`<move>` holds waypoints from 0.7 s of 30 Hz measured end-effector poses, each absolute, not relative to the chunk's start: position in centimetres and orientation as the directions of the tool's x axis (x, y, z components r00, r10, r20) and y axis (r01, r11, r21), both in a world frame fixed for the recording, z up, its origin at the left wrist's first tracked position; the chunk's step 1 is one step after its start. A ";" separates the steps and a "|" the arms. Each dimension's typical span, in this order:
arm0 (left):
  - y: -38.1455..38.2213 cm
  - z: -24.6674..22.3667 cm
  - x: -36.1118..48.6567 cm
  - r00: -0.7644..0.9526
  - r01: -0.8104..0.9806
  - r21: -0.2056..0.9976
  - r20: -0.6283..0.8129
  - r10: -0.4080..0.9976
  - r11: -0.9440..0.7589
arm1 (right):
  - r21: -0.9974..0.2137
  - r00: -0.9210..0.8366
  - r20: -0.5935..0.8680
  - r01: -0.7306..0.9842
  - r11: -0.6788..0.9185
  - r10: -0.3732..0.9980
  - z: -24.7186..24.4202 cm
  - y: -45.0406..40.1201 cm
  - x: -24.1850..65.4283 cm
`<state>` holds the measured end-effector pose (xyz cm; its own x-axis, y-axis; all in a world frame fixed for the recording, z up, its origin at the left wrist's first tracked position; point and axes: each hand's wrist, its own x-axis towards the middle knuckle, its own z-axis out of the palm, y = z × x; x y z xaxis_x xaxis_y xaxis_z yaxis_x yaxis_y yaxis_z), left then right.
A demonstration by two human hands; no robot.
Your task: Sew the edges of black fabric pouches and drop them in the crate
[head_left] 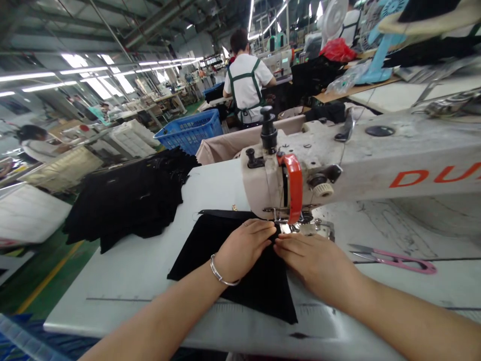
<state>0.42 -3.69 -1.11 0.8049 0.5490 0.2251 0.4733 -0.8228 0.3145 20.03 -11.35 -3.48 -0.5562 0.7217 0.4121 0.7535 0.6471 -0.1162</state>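
Note:
A piece of black fabric [221,250] lies flat on the pale sewing machine table, its far right edge at the needle area. My left hand [244,246] rests on top of it, fingers stretched towards the presser foot [288,228]. On the fabric's right edge lies my right hand [311,258], fingers extended and close together, just in front of the foot. Both hands press down with flat fingers; their tips are near each other. The sewing machine head [263,175], with an orange-red guard [294,188], stands over the fabric. Its needle tip is hard to make out.
Pink-handled thread snips [404,260] lie right of my right hand. A stack of black fabric pieces [128,195] sits at the table's left. Behind are a blue basket [191,130], a seated person [246,75] facing away, and a blue fan [379,55].

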 end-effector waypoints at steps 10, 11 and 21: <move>-4.6 -0.9 1.0 0.806 0.474 0.247 0.265 0.529 -0.845 | -0.162 -0.539 0.432 0.742 0.650 0.723 -3.2 -11.2 20.2; -4.5 -0.8 1.0 0.805 0.474 0.248 0.267 0.530 -0.845 | -0.153 -0.542 0.431 0.744 0.650 0.722 -3.2 -11.2 20.1; -4.1 -0.9 1.1 0.798 0.460 0.299 0.273 0.537 -0.836 | -0.149 -0.537 0.404 0.760 0.633 0.740 -3.2 -11.2 19.8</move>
<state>1.07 -4.09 -0.92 0.7979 0.5374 0.2730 0.4604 -0.8357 0.2993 19.79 -11.17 -3.21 -0.5373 0.7405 0.4038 0.7598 0.6328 -0.1494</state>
